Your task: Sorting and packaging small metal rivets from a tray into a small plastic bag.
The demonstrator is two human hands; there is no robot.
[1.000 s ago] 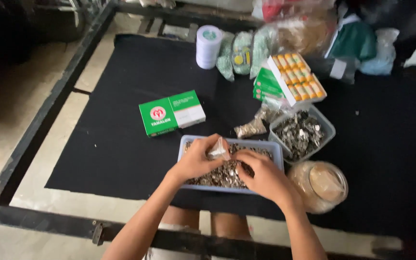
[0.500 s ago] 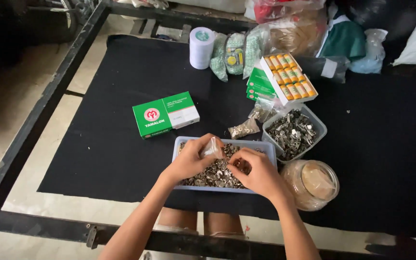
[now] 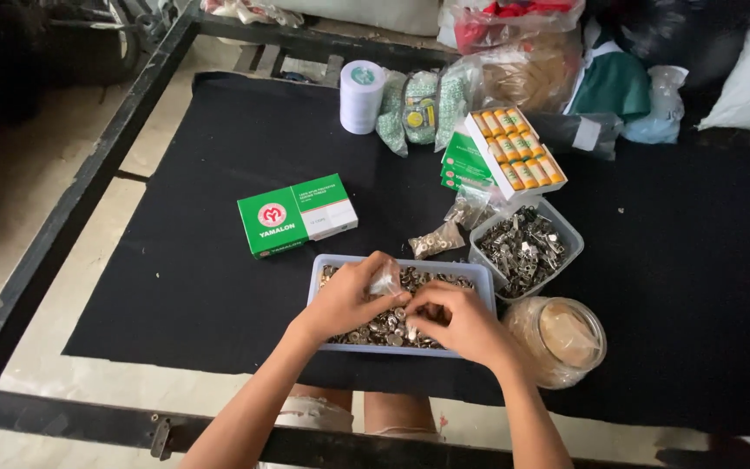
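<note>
Hands over tray: left hand pinching small clear bag, right hand curled.

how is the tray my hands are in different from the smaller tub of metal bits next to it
The tray is long, bluish and sits square to the table edge; the tub is smaller, clear, squarer and turned at an angle. The tray holds small round metal pieces, with the left hand and right hand over it; the tub holds longer, tangled metal pieces, with no hand at it. Both are open plastic containers on the black cloth.
</note>
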